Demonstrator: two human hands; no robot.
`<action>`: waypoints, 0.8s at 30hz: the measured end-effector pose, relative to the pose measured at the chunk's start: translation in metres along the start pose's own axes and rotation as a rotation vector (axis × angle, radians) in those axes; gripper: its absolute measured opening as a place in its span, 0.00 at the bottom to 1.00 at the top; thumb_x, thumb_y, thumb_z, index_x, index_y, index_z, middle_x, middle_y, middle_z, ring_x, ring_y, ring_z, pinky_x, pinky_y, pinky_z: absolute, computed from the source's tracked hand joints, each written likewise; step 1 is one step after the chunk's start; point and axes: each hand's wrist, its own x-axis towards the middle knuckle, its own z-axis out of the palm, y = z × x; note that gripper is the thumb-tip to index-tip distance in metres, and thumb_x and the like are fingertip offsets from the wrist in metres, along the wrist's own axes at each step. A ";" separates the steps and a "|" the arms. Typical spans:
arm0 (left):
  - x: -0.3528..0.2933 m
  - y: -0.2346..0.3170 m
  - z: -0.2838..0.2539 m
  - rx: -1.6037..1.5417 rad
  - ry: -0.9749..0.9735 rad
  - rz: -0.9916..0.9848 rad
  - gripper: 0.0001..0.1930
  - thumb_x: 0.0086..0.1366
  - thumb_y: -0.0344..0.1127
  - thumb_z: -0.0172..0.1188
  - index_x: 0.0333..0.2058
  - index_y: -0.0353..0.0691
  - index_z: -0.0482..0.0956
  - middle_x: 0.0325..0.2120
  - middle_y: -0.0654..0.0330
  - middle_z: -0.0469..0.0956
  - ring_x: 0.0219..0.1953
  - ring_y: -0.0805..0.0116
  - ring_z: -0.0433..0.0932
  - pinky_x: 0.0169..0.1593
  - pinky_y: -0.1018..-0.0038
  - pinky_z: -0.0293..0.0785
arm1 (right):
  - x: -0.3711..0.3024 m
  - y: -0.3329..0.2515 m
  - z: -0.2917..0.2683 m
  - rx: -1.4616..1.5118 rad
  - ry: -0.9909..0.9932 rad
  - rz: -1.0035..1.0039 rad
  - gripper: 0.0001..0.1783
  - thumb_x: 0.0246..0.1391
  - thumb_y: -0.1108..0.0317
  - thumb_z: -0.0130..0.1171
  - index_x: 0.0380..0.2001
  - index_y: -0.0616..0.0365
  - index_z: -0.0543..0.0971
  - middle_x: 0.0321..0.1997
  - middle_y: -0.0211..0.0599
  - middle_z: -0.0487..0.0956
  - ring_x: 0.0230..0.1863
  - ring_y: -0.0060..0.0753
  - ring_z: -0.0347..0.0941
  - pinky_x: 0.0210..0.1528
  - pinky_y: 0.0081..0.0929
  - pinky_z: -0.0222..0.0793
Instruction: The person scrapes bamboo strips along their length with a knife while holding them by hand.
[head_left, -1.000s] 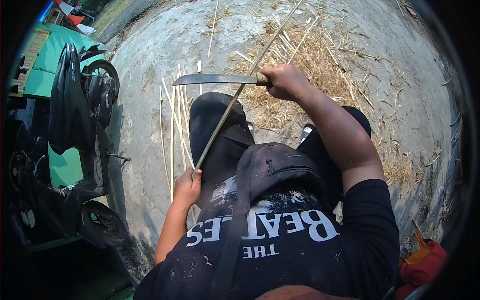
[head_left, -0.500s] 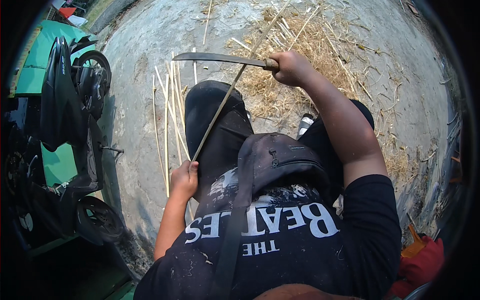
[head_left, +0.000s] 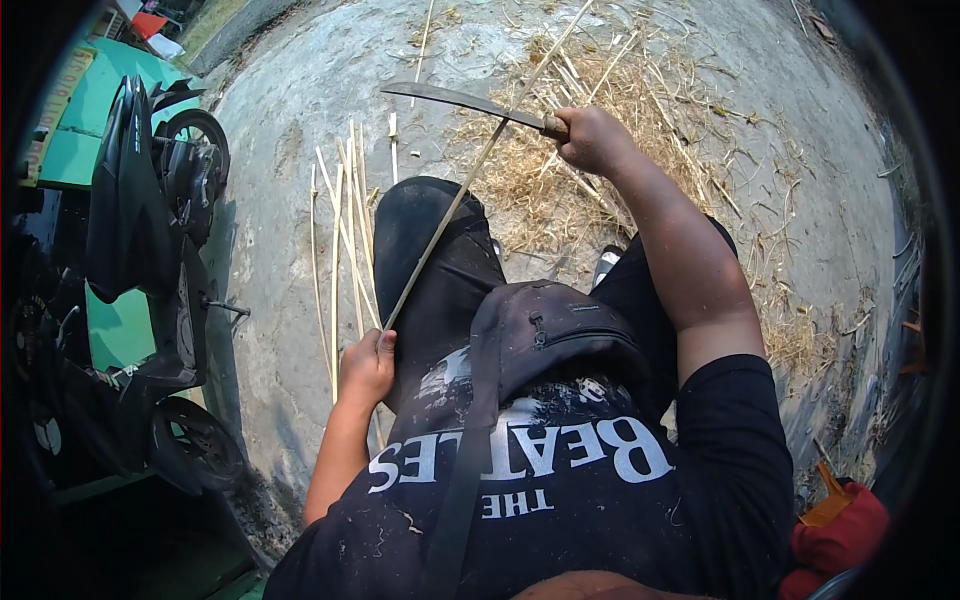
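My left hand is closed round the near end of a long thin wooden strip, which slants away over my left knee to the far right. My right hand grips the wooden handle of a machete. The long dark blade points left and crosses the strip beyond my knee, its edge against or very near it. On the ground left of my leg lie several pale strips, side by side, their near ends passing by my left hand.
A heap of straw-coloured shavings covers the ground ahead and to the right. A black motorcycle stands on the left by a green surface. A dark bag rests on my lap. Red cloth lies at the lower right.
The machete and my right hand have shifted slightly right along the strip, with the blade tip a little farther away. My left hand keeps its hold. The whole view has moved slightly.
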 end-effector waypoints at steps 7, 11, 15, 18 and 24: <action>-0.006 -0.005 0.006 0.036 0.003 -0.004 0.33 0.75 0.63 0.46 0.30 0.33 0.73 0.23 0.34 0.76 0.33 0.27 0.76 0.34 0.44 0.70 | -0.020 -0.035 0.005 -0.131 0.013 -0.242 0.07 0.53 0.66 0.62 0.36 0.49 0.83 0.35 0.44 0.85 0.39 0.49 0.83 0.42 0.46 0.80; 0.003 -0.002 0.005 0.010 0.021 0.008 0.34 0.74 0.65 0.45 0.29 0.33 0.73 0.23 0.35 0.76 0.33 0.27 0.76 0.35 0.45 0.70 | 0.007 0.014 -0.012 0.017 0.059 0.046 0.09 0.54 0.65 0.60 0.38 0.50 0.82 0.38 0.44 0.85 0.41 0.49 0.82 0.45 0.46 0.78; -0.001 -0.004 -0.003 0.006 -0.060 -0.019 0.35 0.74 0.66 0.44 0.29 0.33 0.73 0.23 0.35 0.76 0.33 0.27 0.76 0.34 0.46 0.71 | -0.001 0.006 -0.007 -0.047 0.135 -0.016 0.08 0.55 0.63 0.61 0.38 0.50 0.81 0.37 0.43 0.85 0.41 0.49 0.83 0.44 0.45 0.78; -0.001 -0.011 0.007 -0.060 -0.051 0.001 0.35 0.75 0.65 0.44 0.31 0.32 0.74 0.23 0.35 0.75 0.33 0.26 0.76 0.34 0.47 0.70 | -0.016 -0.018 -0.009 -0.029 0.182 -0.128 0.12 0.53 0.58 0.69 0.36 0.50 0.79 0.31 0.44 0.83 0.35 0.51 0.82 0.37 0.46 0.76; 0.000 -0.021 0.012 -0.183 -0.030 0.067 0.33 0.75 0.63 0.47 0.30 0.32 0.73 0.22 0.35 0.74 0.31 0.27 0.76 0.31 0.50 0.70 | -0.030 -0.039 -0.019 -0.184 0.055 -0.329 0.11 0.53 0.56 0.67 0.32 0.49 0.80 0.31 0.38 0.85 0.35 0.44 0.84 0.38 0.44 0.79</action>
